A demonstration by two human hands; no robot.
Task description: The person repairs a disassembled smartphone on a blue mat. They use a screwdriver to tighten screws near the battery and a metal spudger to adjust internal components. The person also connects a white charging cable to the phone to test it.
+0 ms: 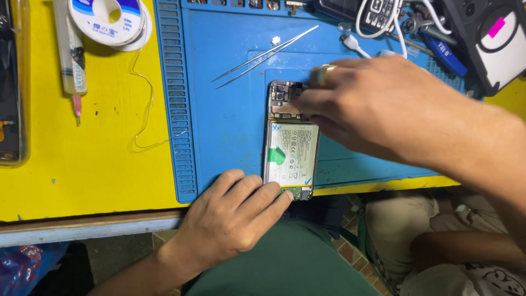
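1. Far left: dark tray edge point(10, 82) on the yellow table point(82, 164), partly cut off by the frame
2. Solder wire spool point(109, 21), white and blue, at top left; a thin loose strand point(143, 109) trails down from it across the yellow surface
3. Syringe tube point(70, 55) with a pink tip lies just left of the spool, pointing down
4. Blue work mat point(230, 126) with a ribbed left border covers the middle of the table
5. Left hand point(230, 216) rests at the near mat edge, fingers held together and flat, fingertips touching the bottom corner of the opened phone point(289, 140)
6. Opened phone lies back-up on the mat, centre of the view, long side running away from the person; white battery with a green tab showing, circuit board at the top end
7. Tweezers point(268, 55) lie on the mat beyond the phone, apart from it, tips toward the left
8. Small silver disc point(275, 40) just above the tweezers
9. Right hand point(378, 104) comes in from the right over the phone's top end, fingers drawn together at the board; ring on one finger; cannot tell what, if anything, it pinches
10. Top right: white cables point(378, 24), dark devices, blue pen-like tool point(444, 55)
11. Lower right: another person's arm and knee point(438, 241) under the table edge
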